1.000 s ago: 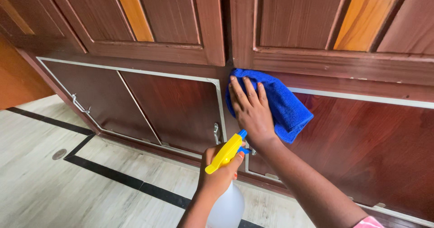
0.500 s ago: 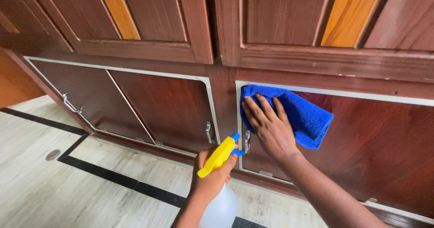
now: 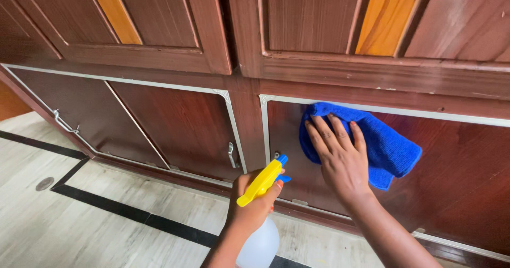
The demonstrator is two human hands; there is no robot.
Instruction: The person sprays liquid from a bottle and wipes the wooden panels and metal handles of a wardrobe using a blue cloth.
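My right hand (image 3: 340, 159) presses a folded blue cloth (image 3: 388, 146) flat against a dark red-brown lower cabinet door (image 3: 462, 177), just below its silver top trim. My left hand (image 3: 252, 204) grips a spray bottle by the neck; its yellow trigger head (image 3: 261, 182) has a blue nozzle pointing toward the cabinet, and the clear white bottle body (image 3: 259, 245) hangs below my fist. A small metal handle (image 3: 275, 155) on that door shows just left of the cloth.
More lower doors with silver trim run to the left, one with a metal handle (image 3: 231, 155). Above are brown panelled doors with orange strips (image 3: 387, 18). The pale floor (image 3: 79, 220) has a black inlaid line and a round drain (image 3: 44, 183).
My right hand has slid the blue cloth down off the central post and rightward onto the lower door panel. The view has shifted right. My left hand keeps holding the spray bottle.
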